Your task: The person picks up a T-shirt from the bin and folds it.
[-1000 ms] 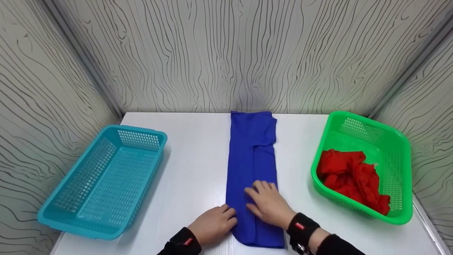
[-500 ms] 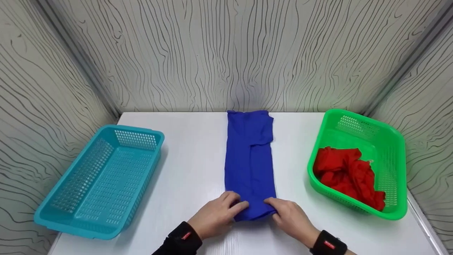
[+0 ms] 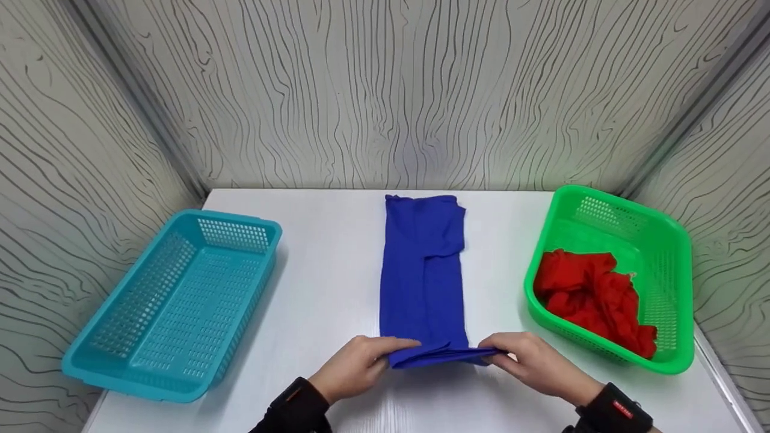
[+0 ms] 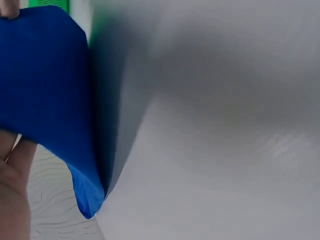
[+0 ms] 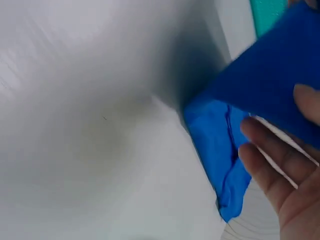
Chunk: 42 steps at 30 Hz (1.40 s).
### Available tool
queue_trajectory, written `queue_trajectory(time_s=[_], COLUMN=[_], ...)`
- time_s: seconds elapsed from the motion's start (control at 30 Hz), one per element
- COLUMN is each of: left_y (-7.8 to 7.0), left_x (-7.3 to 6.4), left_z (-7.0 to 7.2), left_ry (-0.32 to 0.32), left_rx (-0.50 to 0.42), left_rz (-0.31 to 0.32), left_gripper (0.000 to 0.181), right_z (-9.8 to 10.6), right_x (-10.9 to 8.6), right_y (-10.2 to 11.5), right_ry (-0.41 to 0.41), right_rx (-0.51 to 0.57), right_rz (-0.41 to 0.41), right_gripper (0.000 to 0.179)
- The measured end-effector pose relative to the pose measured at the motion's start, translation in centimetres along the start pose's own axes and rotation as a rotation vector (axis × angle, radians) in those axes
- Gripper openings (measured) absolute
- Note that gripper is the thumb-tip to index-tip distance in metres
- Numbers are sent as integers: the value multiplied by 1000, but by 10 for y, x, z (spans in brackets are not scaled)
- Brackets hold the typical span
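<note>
A blue shirt [image 3: 421, 270], folded into a long narrow strip, runs from the back of the table toward me. Its near end is raised off the table in a flat fold between my hands. My left hand [image 3: 356, 367] pinches the left corner of that fold, thumb on top. At the right corner, my right hand [image 3: 535, 364] pinches it the same way. From the left wrist view, the lifted cloth [image 4: 45, 75] hangs as a smooth panel over the table. In the right wrist view, two fingers [image 5: 272, 150] of the right hand extend below the cloth.
On the left stands a teal plastic basket [image 3: 240, 325] with nothing in it. A green basket [image 3: 683, 300] on the right holds crumpled red cloth [image 3: 595, 294]. Wood-patterned walls [image 3: 361, 90] enclose the white table [image 3: 325, 264] at the back and sides.
My right hand has left the shirt's surface and gone to its near right corner. Both hands have taken hold of the near end, folded it up and raised it, moving slightly apart.
</note>
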<state>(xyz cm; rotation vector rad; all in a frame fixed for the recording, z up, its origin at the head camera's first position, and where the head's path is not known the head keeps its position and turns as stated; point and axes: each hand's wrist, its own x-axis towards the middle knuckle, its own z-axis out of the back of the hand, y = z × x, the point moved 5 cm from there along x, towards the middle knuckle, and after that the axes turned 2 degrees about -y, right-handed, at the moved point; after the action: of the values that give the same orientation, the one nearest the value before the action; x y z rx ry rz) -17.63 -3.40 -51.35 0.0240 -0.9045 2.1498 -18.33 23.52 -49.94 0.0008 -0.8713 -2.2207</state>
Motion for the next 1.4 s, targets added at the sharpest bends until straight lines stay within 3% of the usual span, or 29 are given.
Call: queue_trajectory(time_s=[0.1, 0.23, 0.37, 0.47, 0.63, 0.8, 0.93, 1.03, 1.2, 1.4], left_y=[1, 1, 3, 13, 40, 64, 81, 93, 106, 105], left_x=[-2, -3, -1, 5, 27, 50, 59, 58, 48, 31], left_z=[3, 6, 6, 6, 7, 8, 5, 1, -8, -14], left_ry=[55, 172, 271, 238, 51, -72, -154, -219, -286, -297], left_rx=[-208, -470, -594, -562, -480, -558, -616, -576, -432, -273], left_rz=[63, 165, 229, 269, 387, 502, 597, 668, 794, 798], left_gripper=[51, 32, 35, 44, 40, 37, 39, 37, 42, 45], right_z=[5, 3, -5, -7, -4, -2, -7, -16, -31, -36], right_x=[0, 2, 6, 15, 40, 65, 82, 89, 92, 75], right_y=[4, 10, 10, -2, -31, -51, -65, -77, -90, -91], right_ry=[79, 233, 342, 302, 110, -22, -92, -129, -181, -231], right_rx=[149, 349, 470, 396, 134, 27, -11, -42, -129, -233], right_rz=[-23, -66, -107, -170, -327, -392, -443, -491, -548, -546], right_gripper=[18, 13, 10, 11, 11, 10, 12, 14, 21, 38])
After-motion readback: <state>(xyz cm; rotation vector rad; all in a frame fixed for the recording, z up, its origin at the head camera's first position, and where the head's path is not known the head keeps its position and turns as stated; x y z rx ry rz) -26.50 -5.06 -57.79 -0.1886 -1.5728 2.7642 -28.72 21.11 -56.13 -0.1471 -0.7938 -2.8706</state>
